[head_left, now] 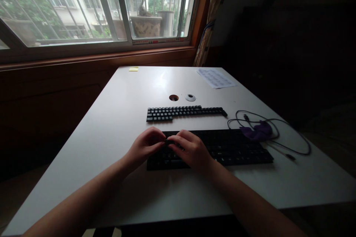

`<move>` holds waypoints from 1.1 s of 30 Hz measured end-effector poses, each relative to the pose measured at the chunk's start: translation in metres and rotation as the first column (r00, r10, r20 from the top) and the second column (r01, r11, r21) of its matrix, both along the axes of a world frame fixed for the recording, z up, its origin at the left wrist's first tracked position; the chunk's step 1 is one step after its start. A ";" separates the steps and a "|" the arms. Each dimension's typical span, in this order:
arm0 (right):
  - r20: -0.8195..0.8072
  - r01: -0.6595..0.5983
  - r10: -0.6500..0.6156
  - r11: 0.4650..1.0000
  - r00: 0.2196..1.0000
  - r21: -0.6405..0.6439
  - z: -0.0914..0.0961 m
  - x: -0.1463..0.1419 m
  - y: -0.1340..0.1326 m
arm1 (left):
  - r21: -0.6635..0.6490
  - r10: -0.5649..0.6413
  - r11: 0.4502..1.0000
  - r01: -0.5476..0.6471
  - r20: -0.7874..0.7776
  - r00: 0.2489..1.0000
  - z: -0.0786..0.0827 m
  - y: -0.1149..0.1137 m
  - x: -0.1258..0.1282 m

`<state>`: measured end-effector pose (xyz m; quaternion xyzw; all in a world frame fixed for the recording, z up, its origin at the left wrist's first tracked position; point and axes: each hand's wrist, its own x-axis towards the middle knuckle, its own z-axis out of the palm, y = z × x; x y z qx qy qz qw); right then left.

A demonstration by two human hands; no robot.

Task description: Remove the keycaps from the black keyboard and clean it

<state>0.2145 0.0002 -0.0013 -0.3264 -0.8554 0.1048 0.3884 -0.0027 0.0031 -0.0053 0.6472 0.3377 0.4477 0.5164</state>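
Note:
A black keyboard (pixel 236 152) lies across the near part of the white table, in front of me. Over its left part, my left hand (pixel 148 142) and my right hand (pixel 190 148) meet fingertip to fingertip. Between them is a small dark keycap (pixel 167 142), pinched by the thumb and fingers of both hands. Just behind the keyboard, several loose black keycaps (pixel 178 112) are set close together in rows, with white markings on some. My hands hide some of the keyboard's left side.
Right of the keyboard lie a coiled black cable (pixel 302 152) and a purple cloth (pixel 257 131). Farther back on the table (pixel 111 118) are a cable hole (pixel 174 97), its round cover (pixel 190 97), printed papers (pixel 216 77) and a yellow sticky note (pixel 133 69). A barred window (pixel 91 7) stands behind.

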 end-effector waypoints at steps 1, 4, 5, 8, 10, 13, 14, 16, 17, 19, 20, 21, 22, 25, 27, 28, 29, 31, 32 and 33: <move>-0.001 0.001 -0.001 1.000 1.000 0.003 0.000 0.000 0.000 | 0.004 0.001 1.000 -0.001 -0.001 1.000 0.000 0.000 0.000; -0.004 0.002 -0.002 1.000 1.000 0.011 0.000 0.000 0.000 | 0.007 0.010 1.000 -0.010 -0.007 1.000 -0.001 0.000 0.000; -0.005 0.003 -0.003 1.000 1.000 0.011 0.000 0.000 -0.001 | 0.008 0.014 1.000 -0.014 -0.011 1.000 -0.001 0.000 0.000; -0.006 0.008 -0.008 1.000 1.000 0.009 0.001 0.000 -0.001 | 0.016 0.021 1.000 -0.020 -0.023 1.000 0.000 -0.001 0.000; -0.003 0.011 -0.011 1.000 1.000 0.003 0.001 0.000 -0.001 | 0.022 0.024 0.999 -0.023 -0.026 0.999 0.000 -0.001 0.000; -0.002 0.011 -0.011 1.000 1.000 -0.005 0.001 0.000 -0.001 | 0.018 0.024 1.000 -0.023 -0.026 0.999 0.000 -0.001 0.000; -0.005 0.012 -0.012 1.000 1.000 -0.006 0.001 0.000 -0.001 | 0.018 0.023 1.000 -0.023 -0.026 0.999 0.000 -0.001 0.000; -0.010 0.010 -0.010 1.000 1.000 -0.001 0.000 0.000 -0.001 | 0.020 0.022 1.000 -0.021 -0.030 0.999 0.000 -0.001 0.000; -0.010 0.010 -0.010 1.000 1.000 0.001 0.000 0.000 -0.001 | 0.021 0.021 1.000 -0.021 -0.030 0.999 0.000 0.000 0.000; -0.007 0.010 -0.010 1.000 1.000 0.000 0.000 0.001 -0.001 | 0.021 0.020 1.000 -0.020 -0.029 0.999 0.000 0.000 0.000; -0.005 0.010 -0.010 1.000 1.000 -0.001 -0.001 0.001 -0.001 | 0.020 0.021 1.000 -0.021 -0.026 0.999 0.000 0.000 0.000; -0.004 0.010 -0.010 1.000 1.000 -0.001 -0.001 0.001 -0.001 | 0.017 0.022 1.000 -0.021 -0.025 0.999 0.000 0.000 0.001; -0.003 0.011 -0.011 1.000 1.000 0.000 -0.001 0.001 0.000 | 0.015 0.023 1.000 -0.023 -0.026 0.999 0.000 0.000 0.001; -0.004 0.012 -0.012 1.000 1.000 0.003 -0.001 0.000 -0.001 | 0.014 0.025 1.000 -0.024 -0.033 0.999 0.001 -0.001 0.001; -0.002 0.013 -0.013 1.000 1.000 -0.002 -0.001 0.000 -0.001 | 0.010 0.022 1.000 -0.022 -0.028 0.999 0.001 -0.001 0.001; 0.000 0.014 -0.014 1.000 1.000 -0.005 0.000 0.001 -0.001 | 0.006 0.020 1.000 -0.020 -0.022 1.000 0.001 -0.001 0.001; 0.002 0.014 -0.014 1.000 1.000 -0.009 0.000 0.001 -0.001 | 0.001 0.017 1.000 -0.017 -0.015 1.000 0.000 -0.001 0.001; 0.003 0.011 -0.011 1.000 1.000 -0.014 0.000 0.001 -0.001 | -0.007 0.012 1.000 -0.012 -0.004 1.000 0.000 0.000 0.001; 0.002 0.007 -0.007 1.000 1.000 -0.013 -0.001 0.001 -0.001 | -0.009 0.009 1.000 -0.009 0.001 1.000 0.000 0.000 0.001; 0.000 0.005 -0.005 1.000 1.000 -0.010 -0.001 0.001 -0.001 | -0.010 0.007 1.000 -0.007 0.004 1.000 0.000 0.000 0.001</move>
